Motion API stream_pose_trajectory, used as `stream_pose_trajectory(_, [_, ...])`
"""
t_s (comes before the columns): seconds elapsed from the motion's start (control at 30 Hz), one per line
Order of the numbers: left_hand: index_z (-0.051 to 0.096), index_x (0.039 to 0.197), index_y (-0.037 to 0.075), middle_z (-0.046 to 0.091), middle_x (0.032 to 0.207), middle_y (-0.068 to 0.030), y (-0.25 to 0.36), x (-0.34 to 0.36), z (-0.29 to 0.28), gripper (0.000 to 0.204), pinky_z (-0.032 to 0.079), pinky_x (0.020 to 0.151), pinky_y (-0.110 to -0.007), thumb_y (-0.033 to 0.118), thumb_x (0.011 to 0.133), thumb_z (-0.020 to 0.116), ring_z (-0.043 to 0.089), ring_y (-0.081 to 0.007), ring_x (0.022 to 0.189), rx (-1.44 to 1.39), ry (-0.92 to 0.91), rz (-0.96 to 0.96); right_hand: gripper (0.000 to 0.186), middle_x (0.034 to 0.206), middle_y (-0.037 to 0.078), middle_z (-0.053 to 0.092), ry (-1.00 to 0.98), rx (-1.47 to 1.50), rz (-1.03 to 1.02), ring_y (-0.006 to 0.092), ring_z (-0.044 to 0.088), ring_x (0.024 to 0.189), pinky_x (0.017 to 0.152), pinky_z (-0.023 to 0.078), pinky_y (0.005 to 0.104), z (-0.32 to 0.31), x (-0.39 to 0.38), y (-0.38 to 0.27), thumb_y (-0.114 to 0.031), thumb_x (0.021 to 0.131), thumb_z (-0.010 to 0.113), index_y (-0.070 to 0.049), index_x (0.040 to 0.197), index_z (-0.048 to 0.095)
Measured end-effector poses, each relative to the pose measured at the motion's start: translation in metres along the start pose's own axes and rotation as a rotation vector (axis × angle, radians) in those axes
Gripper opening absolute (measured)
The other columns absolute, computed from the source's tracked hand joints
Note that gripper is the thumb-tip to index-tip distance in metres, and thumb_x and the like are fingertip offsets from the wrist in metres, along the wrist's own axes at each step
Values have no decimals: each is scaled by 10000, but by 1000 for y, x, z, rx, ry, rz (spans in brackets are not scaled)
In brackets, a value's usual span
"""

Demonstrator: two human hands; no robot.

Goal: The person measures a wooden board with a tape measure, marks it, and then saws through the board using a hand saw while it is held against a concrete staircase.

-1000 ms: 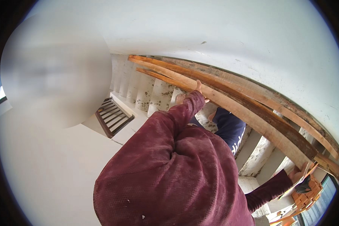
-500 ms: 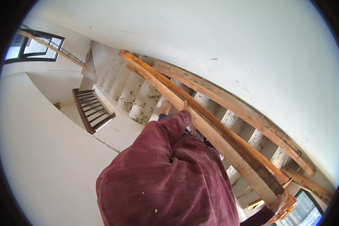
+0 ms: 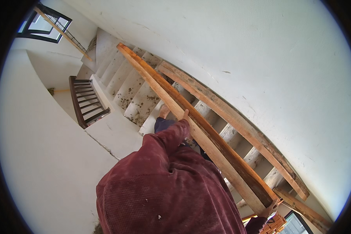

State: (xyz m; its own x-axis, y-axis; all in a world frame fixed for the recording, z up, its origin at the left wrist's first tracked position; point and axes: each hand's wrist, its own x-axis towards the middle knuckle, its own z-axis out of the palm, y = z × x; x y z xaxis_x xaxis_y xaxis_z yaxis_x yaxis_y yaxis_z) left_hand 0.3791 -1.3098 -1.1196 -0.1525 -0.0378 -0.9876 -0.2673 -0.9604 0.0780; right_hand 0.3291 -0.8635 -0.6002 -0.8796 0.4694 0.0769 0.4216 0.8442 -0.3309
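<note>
A pair of long boards (image 3: 222, 156), pale on one face and orange-brown on the other, runs diagonally over the stairs. My left hand (image 3: 185, 120) is wrapped round their middle, thumb on top, my maroon sleeve behind it. My right hand (image 3: 267, 213), partly hidden low at the right, grips their lower end. My bare foot (image 3: 163, 112) is on a stained step beside the boards.
A weathered plank (image 3: 234, 117) lies along the white curved wall (image 3: 284, 78), another short timber (image 3: 300, 206) below it. Stained steps (image 3: 132, 93) run to the upper left, past a dark railing (image 3: 82, 105). A window (image 3: 43, 27) and stacked bricks (image 3: 275, 224) are farther off.
The boards I hold have shifted leftward and down in view, away from the plank by the wall. My hands moved with them, and the view has swung to show more window and railing.
</note>
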Motion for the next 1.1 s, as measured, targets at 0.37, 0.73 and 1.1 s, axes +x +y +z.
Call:
stream_pose_trajectory(0.37, [477, 1349, 77, 551, 1252, -122, 166, 54, -69, 814, 427, 923, -460, 624, 773, 655, 505, -330, 1137, -206, 25, 31, 674, 1059, 184, 568, -134, 46, -152, 276, 562, 986, 865, 461, 380, 88, -110, -143, -521, 891, 595, 93, 1152, 495])
stream_pose_trajectory(0.73, [476, 1358, 108, 544, 1259, -117, 179, 122, -77, 785, 444, 895, -477, 601, 778, 668, 512, -315, 1143, -187, 43, 105, 579, 1011, 158, 572, -84, -20, -182, 253, 549, 929, 838, 451, 358, 118, -125, -166, -496, 907, 591, 47, 1091, 517])
stream_pose_trajectory(1.1, [475, 1367, 141, 538, 1268, -110, 196, 162, -88, 756, 460, 870, -490, 579, 785, 677, 519, -300, 1150, -124, 80, 143, 518, 1039, 137, 566, -233, 77, -79, 223, 548, 973, 878, 434, 343, 133, -141, -196, -448, 933, 573, 36, 1108, 512])
